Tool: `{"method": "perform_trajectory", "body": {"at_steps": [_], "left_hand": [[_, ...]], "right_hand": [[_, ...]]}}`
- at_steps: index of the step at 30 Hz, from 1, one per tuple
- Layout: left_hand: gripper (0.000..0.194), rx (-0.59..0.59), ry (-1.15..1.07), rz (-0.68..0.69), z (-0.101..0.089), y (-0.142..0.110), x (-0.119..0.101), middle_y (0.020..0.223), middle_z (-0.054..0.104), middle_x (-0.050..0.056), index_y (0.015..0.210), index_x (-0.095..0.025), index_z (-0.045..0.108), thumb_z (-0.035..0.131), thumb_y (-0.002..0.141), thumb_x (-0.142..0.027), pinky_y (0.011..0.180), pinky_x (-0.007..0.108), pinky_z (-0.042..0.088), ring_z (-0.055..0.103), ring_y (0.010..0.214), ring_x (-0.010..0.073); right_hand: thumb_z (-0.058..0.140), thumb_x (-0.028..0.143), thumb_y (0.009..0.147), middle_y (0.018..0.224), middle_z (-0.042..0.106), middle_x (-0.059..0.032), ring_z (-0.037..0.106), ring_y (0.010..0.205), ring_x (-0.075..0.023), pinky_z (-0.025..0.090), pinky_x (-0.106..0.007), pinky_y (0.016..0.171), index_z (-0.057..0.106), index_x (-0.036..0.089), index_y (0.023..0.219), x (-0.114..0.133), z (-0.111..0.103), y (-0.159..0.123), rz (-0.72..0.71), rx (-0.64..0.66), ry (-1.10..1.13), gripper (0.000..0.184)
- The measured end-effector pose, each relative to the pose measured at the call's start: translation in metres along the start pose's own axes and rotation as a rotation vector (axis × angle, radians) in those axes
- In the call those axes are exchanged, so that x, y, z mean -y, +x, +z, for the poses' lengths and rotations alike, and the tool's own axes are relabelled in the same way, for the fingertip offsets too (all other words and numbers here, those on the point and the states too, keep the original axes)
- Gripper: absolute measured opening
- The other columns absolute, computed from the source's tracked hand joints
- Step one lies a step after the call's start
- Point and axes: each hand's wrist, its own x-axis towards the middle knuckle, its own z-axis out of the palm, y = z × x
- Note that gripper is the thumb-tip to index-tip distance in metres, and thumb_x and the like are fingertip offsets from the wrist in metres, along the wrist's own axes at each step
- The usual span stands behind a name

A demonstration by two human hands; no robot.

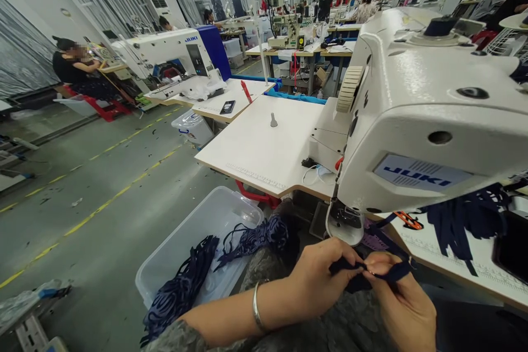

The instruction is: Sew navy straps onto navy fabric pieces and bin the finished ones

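Both my hands meet above my lap, just in front of the sewing machine (pixel 437 121). My left hand (pixel 317 278), with a bangle at the wrist, pinches a dark navy fabric strip (pixel 398 271) between thumb and fingers. Close against it, my right hand (pixel 402 300) pinches the same strip, so the fingertips nearly touch. Part of the strip is hidden behind the fingers. Behind my hands is the machine's needle area (pixel 345 223).
A clear plastic bin (pixel 165 256) with bundled navy strips (pixel 181 280) stands at lower left. More navy strips (pixel 462 220), orange-handled snips (pixel 408 221) and a dark phone-like object (pixel 511 245) lie on the right table. A second sewing machine (pixel 165 52) stands farther left.
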Motion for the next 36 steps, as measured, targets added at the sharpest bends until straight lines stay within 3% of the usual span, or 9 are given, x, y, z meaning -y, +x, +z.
{"method": "perform_trajectory", "body": {"at_steps": [7, 12, 16, 20, 21, 24, 27, 31, 36], "left_hand": [[0.019, -0.058, -0.063, -0.328, 0.002, -0.002, 0.004, 0.072, 0.062, -0.002, 0.080, -0.019, 0.055, 0.072, 0.080, -0.027, 0.058, 0.020, 0.042, 0.056, 0.063, 0.0111], [0.019, -0.056, 0.076, -0.369, 0.000, -0.003, 0.009, 0.073, 0.060, -0.004, 0.088, -0.020, 0.053, 0.069, 0.084, -0.030, 0.054, 0.019, 0.040, 0.055, 0.061, 0.0102], [0.018, -0.114, 0.322, -0.242, -0.009, 0.001, 0.012, 0.082, 0.063, -0.002, 0.096, -0.021, 0.055, 0.068, 0.085, -0.029, 0.060, 0.021, 0.045, 0.058, 0.069, 0.0120], [0.020, -0.376, 0.679, 0.148, -0.020, 0.006, 0.017, 0.103, 0.061, 0.007, 0.108, -0.020, 0.058, 0.062, 0.089, -0.024, 0.082, 0.030, 0.051, 0.061, 0.096, 0.0186], [0.022, -0.383, 0.753, 0.268, -0.022, 0.006, 0.018, 0.108, 0.062, 0.008, 0.112, -0.021, 0.059, 0.060, 0.091, -0.022, 0.090, 0.032, 0.049, 0.059, 0.103, 0.0191], [0.029, -0.086, 0.876, 0.521, -0.027, 0.005, 0.018, 0.118, 0.065, 0.004, 0.124, -0.020, 0.056, 0.054, 0.095, -0.018, 0.110, 0.032, 0.033, 0.055, 0.118, 0.0149], [0.030, 0.216, 0.933, 0.503, -0.028, 0.006, 0.014, 0.127, 0.063, 0.003, 0.128, -0.020, 0.055, 0.048, 0.099, -0.023, 0.114, 0.031, 0.022, 0.050, 0.126, 0.0130], [0.030, 0.254, 0.912, 0.410, -0.028, 0.009, 0.009, 0.131, 0.061, 0.001, 0.127, -0.022, 0.056, 0.045, 0.100, -0.030, 0.107, 0.030, 0.027, 0.049, 0.128, 0.0132], [0.029, 0.225, 1.036, 0.454, -0.027, 0.008, 0.010, 0.132, 0.060, -0.001, 0.127, -0.025, 0.058, 0.045, 0.100, -0.024, 0.106, 0.032, 0.026, 0.049, 0.127, 0.0139]], "right_hand": [[0.066, 0.035, 0.084, 0.090, 0.075, -0.0005, 0.072, 0.077, -0.0169, 0.057, -0.019, 0.065, 0.070, 0.025, 0.094, -0.001, -0.004, 0.013, 0.261, 0.116, -0.170, 0.014], [0.060, 0.039, 0.087, 0.091, 0.074, 0.0011, 0.070, 0.083, -0.0171, 0.055, -0.021, 0.070, 0.069, 0.027, 0.094, 0.005, 0.001, 0.026, 0.174, 0.159, -0.362, 0.016], [0.057, 0.038, 0.089, 0.093, 0.071, 0.0015, 0.067, 0.085, -0.0171, 0.051, -0.026, 0.079, 0.065, 0.028, 0.096, 0.006, 0.006, 0.034, 0.122, 0.127, -0.436, 0.014], [0.056, 0.042, 0.089, 0.093, 0.066, -0.0001, 0.062, 0.083, -0.0179, 0.047, -0.030, 0.078, 0.061, 0.027, 0.098, 0.000, 0.010, 0.040, 0.226, 0.135, -0.368, 0.018], [0.056, 0.043, 0.090, 0.091, 0.064, 0.0000, 0.059, 0.081, -0.0175, 0.046, -0.030, 0.076, 0.060, 0.027, 0.099, -0.003, 0.010, 0.042, 0.258, 0.138, -0.330, 0.019], [0.060, 0.044, 0.088, 0.086, 0.056, 0.0017, 0.051, 0.073, -0.0154, 0.043, -0.029, 0.072, 0.056, 0.027, 0.102, -0.010, 0.011, 0.046, 0.358, 0.131, -0.198, 0.022], [0.065, 0.046, 0.085, 0.095, 0.056, 0.0018, 0.052, 0.081, -0.0147, 0.044, -0.028, 0.077, 0.052, 0.029, 0.109, -0.012, 0.011, 0.051, 0.509, 0.134, 0.029, 0.032], [0.070, 0.048, 0.081, 0.093, 0.056, 0.0033, 0.054, 0.095, -0.0156, 0.044, -0.026, 0.084, 0.052, 0.030, 0.107, -0.010, 0.010, 0.055, 0.633, 0.136, 0.246, 0.036], [0.065, 0.051, 0.083, 0.096, 0.061, 0.0015, 0.056, 0.091, -0.0156, 0.044, -0.026, 0.084, 0.056, 0.028, 0.105, -0.017, 0.004, 0.059, 0.583, 0.124, 0.122, 0.033]]}}
